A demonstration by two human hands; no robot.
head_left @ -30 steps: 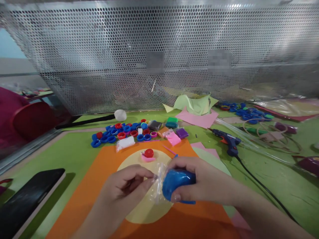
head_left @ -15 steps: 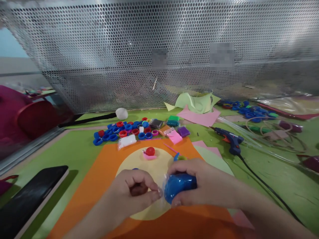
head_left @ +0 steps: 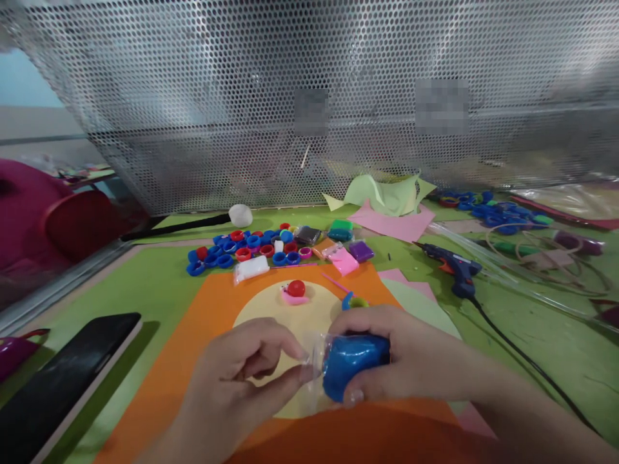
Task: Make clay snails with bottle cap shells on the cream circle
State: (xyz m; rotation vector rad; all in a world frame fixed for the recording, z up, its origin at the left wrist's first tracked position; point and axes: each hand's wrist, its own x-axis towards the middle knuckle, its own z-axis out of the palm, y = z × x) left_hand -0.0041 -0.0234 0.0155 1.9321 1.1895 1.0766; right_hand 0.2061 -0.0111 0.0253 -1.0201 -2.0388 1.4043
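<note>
My right hand (head_left: 387,357) grips a blue lump of modelling clay (head_left: 355,364) in a clear plastic wrapper (head_left: 314,380). The wrapper's loose end sticks out to the left, where my left hand (head_left: 251,367) pinches it between thumb and forefinger. Both hands are above a pale yellow paper circle (head_left: 261,303) lying on an orange sheet (head_left: 159,380). On the circle's far part sits a small snail figure (head_left: 295,291) with a red shell and pink body. A blue and yellow piece (head_left: 355,301) lies just beyond my right hand, partly covered by it.
Behind are bottle caps (head_left: 225,260) and packets of clay (head_left: 345,261). A hot glue gun (head_left: 454,267) with a black cord lies at the right. At the left is a black phone (head_left: 72,374). A perforated metal panel (head_left: 251,109) closes off the back.
The wrapper's loose end now shows wider between my hands, and my left thumb and forefinger have shifted on it. The whole view has moved slightly.
</note>
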